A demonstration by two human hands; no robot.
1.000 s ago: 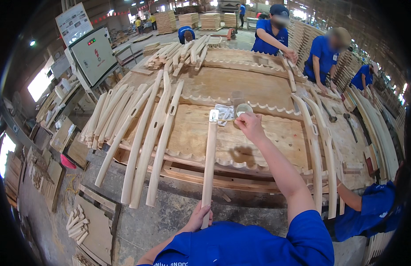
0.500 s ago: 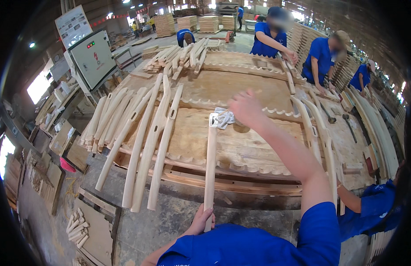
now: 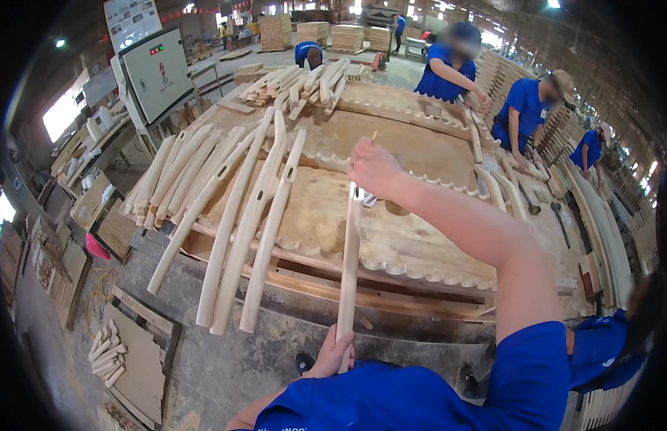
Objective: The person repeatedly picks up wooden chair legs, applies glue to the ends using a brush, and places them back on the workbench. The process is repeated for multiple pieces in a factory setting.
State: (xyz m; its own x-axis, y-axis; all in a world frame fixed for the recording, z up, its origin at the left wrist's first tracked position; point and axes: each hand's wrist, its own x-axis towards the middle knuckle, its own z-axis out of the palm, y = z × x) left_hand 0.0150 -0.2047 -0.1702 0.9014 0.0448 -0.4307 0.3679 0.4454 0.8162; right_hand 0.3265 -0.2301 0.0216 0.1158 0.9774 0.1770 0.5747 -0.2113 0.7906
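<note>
Filling mid-view, bench (image 3: 312, 205): plywood top, scalloped strips (image 3: 326, 162) running crosswise, open gap below front edge.
Co-workers (image 3: 448, 75): in blue shirts, two along far right side, another further right, one at lower right, one bent over beyond far left corner.
Cabinet (image 3: 159, 75): light grey door with small lit indicators, standing past left side of bench.
Left stack (image 3: 182, 176): many pale wooden pieces, laid side by side near left edge.
Slotted lengths (image 3: 276, 223): long and pale, some with oval slots, lying between stack and bar, lower ends sticking out past front edge.
Far heap (image 3: 305, 82): similar pieces, piled loosely at far left.
Wooden bar (image 3: 349, 266): in front of wearer, tilted slightly, lower end in left hand, upper end over bench; can't tell if touching top.
Short pieces (image 3: 107, 352): small pile on a board, lower left.
Long-handled tools (image 3: 561, 223): two, lying at right of bench.
Right hand (image 3: 373, 171): closed on a thin stick, just above bar's upper end; contact with bar unclear.
Left hand (image 3: 333, 352): wrapped around bar's lower end, close to body.
Thin stick (image 3: 375, 135): tan tip poking up out of right hand, rest hidden.
White patch (image 3: 357, 192): around slot at bar's upper end, partly covered.
</note>
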